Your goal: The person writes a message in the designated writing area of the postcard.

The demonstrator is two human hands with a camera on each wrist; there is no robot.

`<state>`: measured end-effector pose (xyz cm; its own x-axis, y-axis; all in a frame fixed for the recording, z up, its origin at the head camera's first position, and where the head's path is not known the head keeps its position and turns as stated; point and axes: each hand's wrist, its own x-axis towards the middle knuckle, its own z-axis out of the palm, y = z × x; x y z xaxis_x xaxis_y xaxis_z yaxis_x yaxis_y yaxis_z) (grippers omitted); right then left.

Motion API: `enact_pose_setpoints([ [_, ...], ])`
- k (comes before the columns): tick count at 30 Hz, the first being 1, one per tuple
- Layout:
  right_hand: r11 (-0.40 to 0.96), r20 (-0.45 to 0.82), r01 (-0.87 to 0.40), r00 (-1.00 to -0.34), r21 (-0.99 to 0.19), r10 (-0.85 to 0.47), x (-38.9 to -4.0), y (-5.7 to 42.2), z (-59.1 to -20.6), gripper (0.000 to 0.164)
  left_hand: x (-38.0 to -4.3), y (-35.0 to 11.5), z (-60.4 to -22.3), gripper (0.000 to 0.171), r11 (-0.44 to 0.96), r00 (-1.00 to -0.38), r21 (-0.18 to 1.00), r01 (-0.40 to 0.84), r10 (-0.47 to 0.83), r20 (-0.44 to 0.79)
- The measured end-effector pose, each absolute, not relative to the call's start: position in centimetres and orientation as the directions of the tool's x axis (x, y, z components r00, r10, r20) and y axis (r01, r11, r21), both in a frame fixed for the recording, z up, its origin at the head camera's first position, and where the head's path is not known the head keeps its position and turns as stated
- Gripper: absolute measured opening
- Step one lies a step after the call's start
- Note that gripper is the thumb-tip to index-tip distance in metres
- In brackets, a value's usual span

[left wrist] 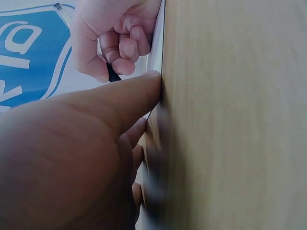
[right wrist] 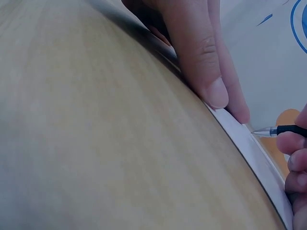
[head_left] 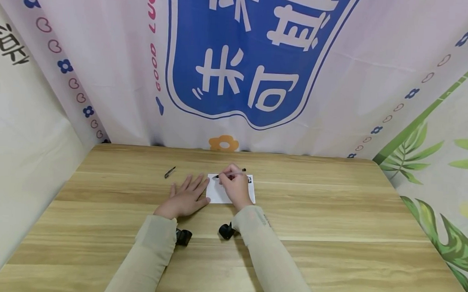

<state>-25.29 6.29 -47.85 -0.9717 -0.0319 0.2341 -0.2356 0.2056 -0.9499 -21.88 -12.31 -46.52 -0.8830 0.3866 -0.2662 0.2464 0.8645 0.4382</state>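
Observation:
A small white card (head_left: 217, 195) with a dark printed mark near its upper right corner lies on the wooden table. My right hand (head_left: 236, 188) rests over it and pinches a pen (head_left: 238, 172) with a clear barrel and black grip. In the right wrist view the tip of the pen (right wrist: 264, 132) points down at the card (right wrist: 249, 147), close to its left end. Palm down, my left hand (head_left: 186, 199) lies with fingers spread, thumb and fingertips at the card's left edge. The left thumb (left wrist: 139, 93) presses there in the left wrist view.
A black pen cap (head_left: 170, 172) lies on the table (head_left: 331, 235) beyond the left hand. Black wrist cameras sit at the left cuff (head_left: 183, 237) and the right cuff (head_left: 226, 231). Behind the table's far edge hangs a printed curtain (head_left: 131, 95).

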Motion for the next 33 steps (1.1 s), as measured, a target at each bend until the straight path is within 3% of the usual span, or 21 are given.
enact_pose_setpoints([
  [22,0.231,0.240,-0.235,-0.971,-0.944,-0.008,-25.2,6.3,-47.7,0.008,-22.0,-12.4,-46.7,0.071,0.865,-0.881,0.438,0.246,0.388,-0.271],
  [33,0.209,0.249,-0.245,-0.968,-0.947,-0.008,-25.4,6.3,-48.0,0.009,-21.1,-12.1,-44.7,0.072,0.860,-0.874,0.451,0.239,0.392,-0.286],
])
